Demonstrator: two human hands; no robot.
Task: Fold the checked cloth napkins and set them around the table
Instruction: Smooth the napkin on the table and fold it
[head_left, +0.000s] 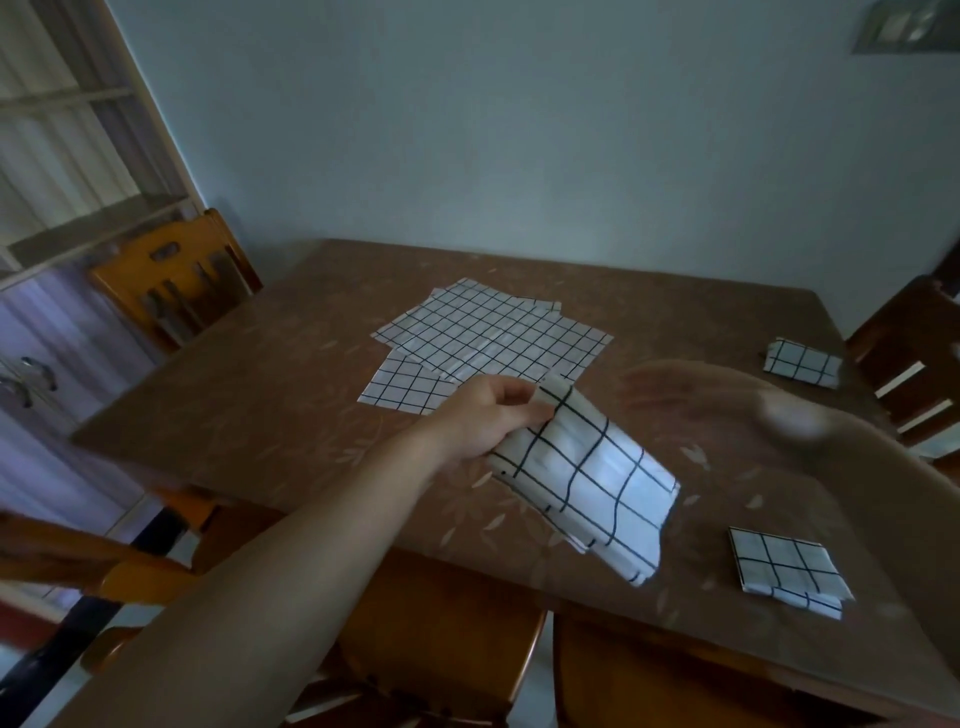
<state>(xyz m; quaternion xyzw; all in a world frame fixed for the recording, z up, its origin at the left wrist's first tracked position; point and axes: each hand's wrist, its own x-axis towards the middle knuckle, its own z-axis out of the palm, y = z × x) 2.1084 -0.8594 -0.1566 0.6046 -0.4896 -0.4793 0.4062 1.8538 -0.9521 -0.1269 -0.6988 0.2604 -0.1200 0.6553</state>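
Right hand (737, 410) motion-blurred

A white cloth napkin with a thin black check (587, 478) hangs near the middle. Flat unfolded white napkins with the same black grid (493, 338) lie farther back. Two small folded white-and-black checked squares sit at near right (784, 571) and far right (802, 362). The brown tablecloth (260, 395) bears a paler leaf pattern. Orange-brown wooden chair at far left (171, 275); pale blue-grey wall (519, 130).

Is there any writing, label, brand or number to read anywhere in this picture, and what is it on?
None can be read.
Black-and-white checked cloth napkins: grid lines only, no label showing.
Framed picture on the wall: too blurred and cut off to tell.
Brown patterned table cover: leaf pattern, no words.
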